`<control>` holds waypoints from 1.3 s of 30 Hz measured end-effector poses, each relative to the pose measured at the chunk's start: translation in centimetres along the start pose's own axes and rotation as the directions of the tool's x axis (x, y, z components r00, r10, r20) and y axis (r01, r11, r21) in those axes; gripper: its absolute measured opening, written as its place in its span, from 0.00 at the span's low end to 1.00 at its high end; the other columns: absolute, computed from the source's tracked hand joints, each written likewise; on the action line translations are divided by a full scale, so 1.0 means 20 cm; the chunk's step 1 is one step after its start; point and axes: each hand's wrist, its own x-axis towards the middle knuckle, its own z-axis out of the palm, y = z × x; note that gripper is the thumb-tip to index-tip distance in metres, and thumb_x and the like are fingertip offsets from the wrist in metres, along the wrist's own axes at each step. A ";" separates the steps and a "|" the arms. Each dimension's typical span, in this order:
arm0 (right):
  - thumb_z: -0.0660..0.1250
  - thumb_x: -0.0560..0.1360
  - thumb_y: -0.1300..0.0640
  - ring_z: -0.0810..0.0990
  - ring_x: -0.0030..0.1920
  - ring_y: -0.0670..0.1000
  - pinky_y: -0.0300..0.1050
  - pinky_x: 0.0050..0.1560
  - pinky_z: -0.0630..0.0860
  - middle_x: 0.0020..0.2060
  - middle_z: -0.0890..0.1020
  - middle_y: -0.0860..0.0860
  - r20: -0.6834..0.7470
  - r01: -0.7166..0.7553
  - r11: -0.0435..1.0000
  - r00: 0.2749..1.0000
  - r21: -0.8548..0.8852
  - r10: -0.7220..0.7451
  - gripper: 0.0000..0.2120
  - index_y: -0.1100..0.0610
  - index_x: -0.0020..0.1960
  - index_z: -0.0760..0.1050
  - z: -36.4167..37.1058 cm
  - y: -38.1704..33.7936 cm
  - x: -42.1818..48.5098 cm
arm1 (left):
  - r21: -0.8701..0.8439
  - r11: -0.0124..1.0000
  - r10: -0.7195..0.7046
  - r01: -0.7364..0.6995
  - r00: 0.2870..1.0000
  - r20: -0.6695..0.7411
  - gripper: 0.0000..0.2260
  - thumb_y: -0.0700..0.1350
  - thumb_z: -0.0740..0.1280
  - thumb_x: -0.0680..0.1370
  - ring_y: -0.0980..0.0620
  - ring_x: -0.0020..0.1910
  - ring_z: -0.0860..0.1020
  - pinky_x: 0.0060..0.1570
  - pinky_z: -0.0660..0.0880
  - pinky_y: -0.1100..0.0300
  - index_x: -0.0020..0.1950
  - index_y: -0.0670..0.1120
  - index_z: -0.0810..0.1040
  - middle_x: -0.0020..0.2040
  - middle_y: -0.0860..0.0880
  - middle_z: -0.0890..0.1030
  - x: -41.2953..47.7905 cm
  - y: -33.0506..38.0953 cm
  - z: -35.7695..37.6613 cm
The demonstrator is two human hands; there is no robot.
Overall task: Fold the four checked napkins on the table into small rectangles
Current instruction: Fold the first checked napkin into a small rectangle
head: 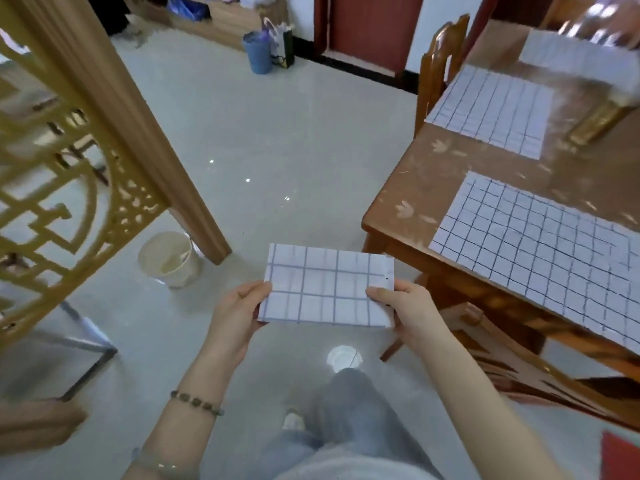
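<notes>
Pale, glossy floor (277, 150) fills most of the view, with a carved golden lattice screen (69, 188) on a wooden post at the left. At the right stands a worn wooden table (415, 188), and a wooden chair (440, 64) is pushed against its far corner.

Three checked napkins lie spread flat on the table: the nearest napkin (540, 251) runs along the near edge, a second napkin (491, 109) lies beyond it, and a third napkin (571, 60), blurred, lies farthest back.

A fourth, the folded napkin (325, 289), is a small rectangle held in the air over the floor, left of the table and clear of it. The left hand (239, 317) pinches its left end with the thumb on top. The right hand (405, 313) pinches its right end the same way.

A white waste bin (169, 259) stands by the foot of the post. A beaded bracelet (197, 403) circles the left wrist.
</notes>
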 end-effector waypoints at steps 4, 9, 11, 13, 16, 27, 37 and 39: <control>0.68 0.72 0.68 0.83 0.33 0.53 0.50 0.27 0.81 0.38 0.84 0.55 -0.082 0.009 0.998 0.997 0.059 -0.004 0.07 0.64 0.49 0.80 -0.04 -0.09 0.12 | 0.071 0.997 -0.021 0.012 0.992 0.124 0.05 0.39 0.65 0.78 0.59 0.33 0.81 0.32 0.76 0.66 0.49 0.41 0.80 0.36 0.50 0.84 0.24 0.08 0.15; 0.70 0.70 0.68 0.84 0.43 0.60 0.59 0.42 0.81 0.44 0.85 0.59 -0.180 0.006 0.986 0.983 0.167 0.025 0.09 0.64 0.50 0.80 -0.15 -0.21 0.42 | 0.125 0.992 -0.035 0.009 0.978 0.206 0.04 0.39 0.65 0.78 0.59 0.32 0.81 0.34 0.77 0.64 0.46 0.43 0.79 0.33 0.53 0.84 0.58 0.20 0.43; 0.70 0.69 0.69 0.84 0.44 0.59 0.52 0.43 0.80 0.44 0.85 0.60 -0.216 0.024 0.977 0.976 0.210 0.023 0.10 0.65 0.51 0.79 -0.21 -0.28 0.57 | 0.144 0.990 -0.043 0.010 0.973 0.228 0.04 0.38 0.65 0.78 0.59 0.31 0.80 0.32 0.76 0.65 0.46 0.42 0.79 0.32 0.52 0.83 0.71 0.26 0.56; 0.70 0.69 0.70 0.83 0.45 0.59 0.51 0.45 0.80 0.45 0.84 0.60 -0.254 0.039 0.974 0.967 0.225 0.020 0.11 0.66 0.52 0.79 -0.27 -0.36 0.71 | 0.164 0.986 -0.057 0.017 0.969 0.241 0.04 0.38 0.65 0.78 0.59 0.30 0.79 0.31 0.76 0.66 0.46 0.42 0.79 0.33 0.50 0.83 0.84 0.34 0.71; 0.70 0.69 0.70 0.83 0.44 0.58 0.52 0.47 0.80 0.44 0.84 0.59 -0.299 0.056 0.971 0.954 0.233 0.017 0.09 0.64 0.50 0.80 -0.36 -0.49 0.89 | 0.179 0.983 -0.073 0.026 0.964 0.256 0.04 0.37 0.65 0.78 0.58 0.31 0.79 0.28 0.75 0.67 0.44 0.42 0.79 0.36 0.47 0.81 1.01 0.44 0.95; 0.70 0.70 0.68 0.84 0.43 0.58 0.54 0.49 0.80 0.41 0.85 0.58 -0.446 0.089 0.963 0.894 0.253 0.035 0.04 0.61 0.43 0.81 -0.69 -0.80 1.35 | 0.300 0.954 -0.151 0.020 0.895 0.419 0.04 0.38 0.66 0.77 0.57 0.35 0.81 0.29 0.74 0.68 0.45 0.42 0.80 0.37 0.50 0.84 1.49 0.63 1.55; 0.71 0.70 0.66 0.83 0.41 0.52 0.45 0.43 0.80 0.40 0.84 0.52 -0.605 0.065 0.978 0.793 0.197 0.070 0.06 0.60 0.46 0.80 -0.93 -0.97 1.91 | 0.470 0.882 -0.245 -0.022 0.831 0.499 0.03 0.36 0.70 0.75 0.48 0.42 0.78 0.42 0.78 0.62 0.48 0.40 0.81 0.42 0.43 0.81 2.09 0.65 2.07; 0.70 0.70 0.66 0.82 0.42 0.52 0.44 0.43 0.79 0.43 0.83 0.53 -0.622 0.041 0.983 0.779 0.178 0.080 0.08 0.59 0.48 0.79 -0.97 -1.00 2.03 | 0.506 0.862 -0.260 -0.027 0.834 0.487 0.05 0.36 0.71 0.74 0.47 0.43 0.78 0.44 0.79 0.61 0.49 0.39 0.81 0.45 0.41 0.81 2.21 0.64 2.17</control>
